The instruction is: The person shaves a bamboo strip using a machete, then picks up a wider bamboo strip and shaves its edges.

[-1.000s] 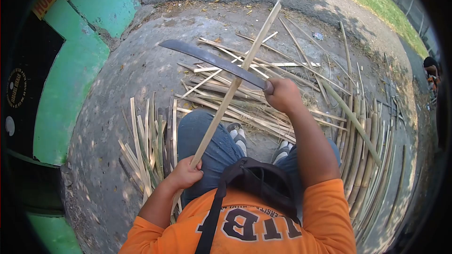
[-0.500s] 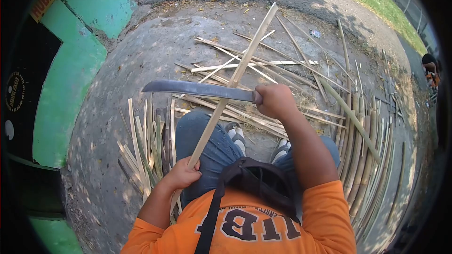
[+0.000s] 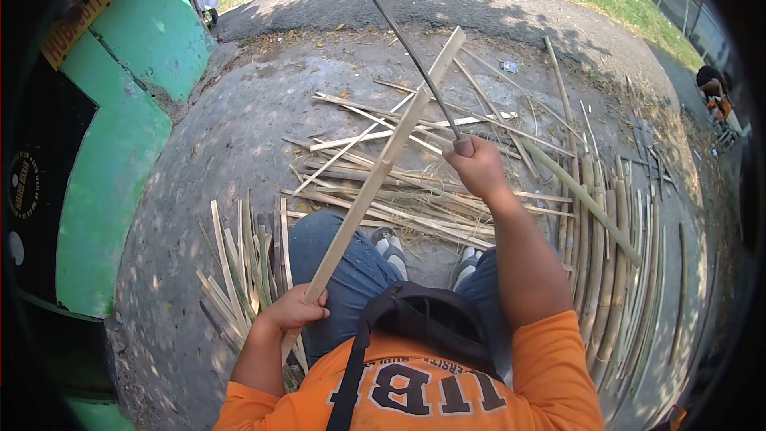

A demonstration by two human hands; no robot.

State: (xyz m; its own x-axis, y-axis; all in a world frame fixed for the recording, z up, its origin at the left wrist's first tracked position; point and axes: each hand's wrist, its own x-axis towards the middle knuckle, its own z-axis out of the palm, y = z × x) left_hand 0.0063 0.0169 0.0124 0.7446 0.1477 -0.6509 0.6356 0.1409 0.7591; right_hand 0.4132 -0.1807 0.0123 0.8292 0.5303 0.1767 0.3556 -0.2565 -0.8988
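My left hand (image 3: pixel 297 309) is closed round the lower part of a long split bamboo strip (image 3: pixel 373 181), which slants up and away to the right. In my right hand (image 3: pixel 479 168) is the handle of a machete (image 3: pixel 408 49). Its dark blade points up and forward, seen nearly edge-on, and crosses the strip near its far end in this view. Beyond the strip, a loose pile of split bamboo (image 3: pixel 399 199) lies on the ground in front of my shoes.
Upright-looking bamboo strips (image 3: pixel 231 263) lie by my left knee. Long bamboo poles (image 3: pixel 606 271) are laid out at my right. A green wall (image 3: pixel 112 183) stands at the left. Another person (image 3: pixel 714 96) is at the far right edge.
The machete has swung from lying crosswise over the strip to pointing up and forward, its blade turned edge-on. My left hand keeps its hold on the strip.
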